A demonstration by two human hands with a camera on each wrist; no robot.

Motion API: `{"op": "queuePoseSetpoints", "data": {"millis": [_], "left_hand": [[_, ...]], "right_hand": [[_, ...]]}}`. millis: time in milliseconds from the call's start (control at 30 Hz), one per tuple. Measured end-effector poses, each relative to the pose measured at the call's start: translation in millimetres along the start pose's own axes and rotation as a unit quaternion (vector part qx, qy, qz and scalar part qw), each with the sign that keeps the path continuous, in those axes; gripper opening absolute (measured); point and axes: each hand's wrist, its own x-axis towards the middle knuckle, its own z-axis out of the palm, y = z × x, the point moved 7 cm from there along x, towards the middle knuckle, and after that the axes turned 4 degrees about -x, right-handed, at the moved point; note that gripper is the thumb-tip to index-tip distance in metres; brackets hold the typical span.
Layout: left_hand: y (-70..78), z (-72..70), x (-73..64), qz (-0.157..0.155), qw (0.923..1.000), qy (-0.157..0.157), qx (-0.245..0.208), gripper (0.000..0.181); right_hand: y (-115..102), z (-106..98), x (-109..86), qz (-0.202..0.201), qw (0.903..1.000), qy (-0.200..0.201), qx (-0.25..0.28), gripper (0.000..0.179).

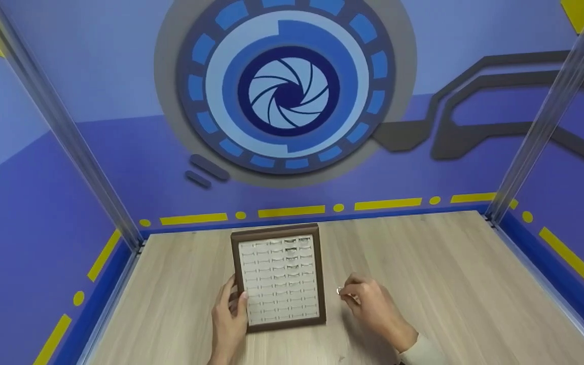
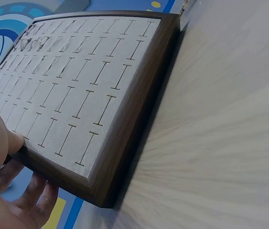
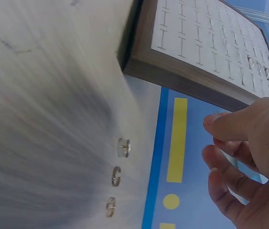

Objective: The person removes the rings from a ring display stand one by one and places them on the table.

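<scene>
right grip (image 1: 374, 307) pinches a hard-to-see shiny ring (image 1: 339, 290); left grip (image 1: 229, 320) clasps the tray (image 1: 321, 284), fingers partly hidden.

The person wears a pale, creamy sleeve (image 1: 424, 352) above the right hand (image 1: 374, 306). That hand and the left hand (image 1: 229, 320) are bare.

Soft, even light; hazy wrist views.
Head: shadow beside right hand (image 1: 373, 305), 5 o'clock; left wrist: tabletop (image 2: 225, 119) washed-out.
</scene>
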Motion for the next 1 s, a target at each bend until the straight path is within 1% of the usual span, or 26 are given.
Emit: {"op": "queuePoseSetpoints", "data": {"millis": [200, 400, 567, 767, 867, 1000], "left_hand": [[1.9, -0.6, -0.4, 0.015, 0.9998, 0.005, -0.010, 0.054], [0.3, -1.3, 0.0, 0.020, 0.9995, 0.015, -0.017, 0.052], [0.1, -1.5, -0.3, 0.018, 0.9996, 0.017, -0.016, 0.052], [0.4, 0.0, 0.5, 0.030, 0.9992, 0.021, -0.018, 0.052], [0.9, -0.7, 1.0, 0.038, 0.9986, 0.031, -0.017, 0.052], [1.5, -1.6, 1.1, 0.040, 0.9985, 0.035, -0.012, 0.052]], "right_hand": [[7.6, 7.5, -8.7, 0.015, 0.9998, -0.015, 0.004, 0.018], [12.8, 13.3, -14.7, 0.014, 0.9998, -0.017, 0.003, 0.016], [14.4, 17.8, -18.2, 0.013, 0.9998, -0.016, 0.007, 0.016], [16.3, 20.8, -20.2, 0.021, 0.9995, -0.024, 0.005, 0.017], [17.9, 22.7, -20.7, 0.026, 0.9992, -0.031, 0.004, 0.016], [20.3, 26.2, -21.4, 0.031, 0.9987, -0.040, -0.001, 0.013]]}}
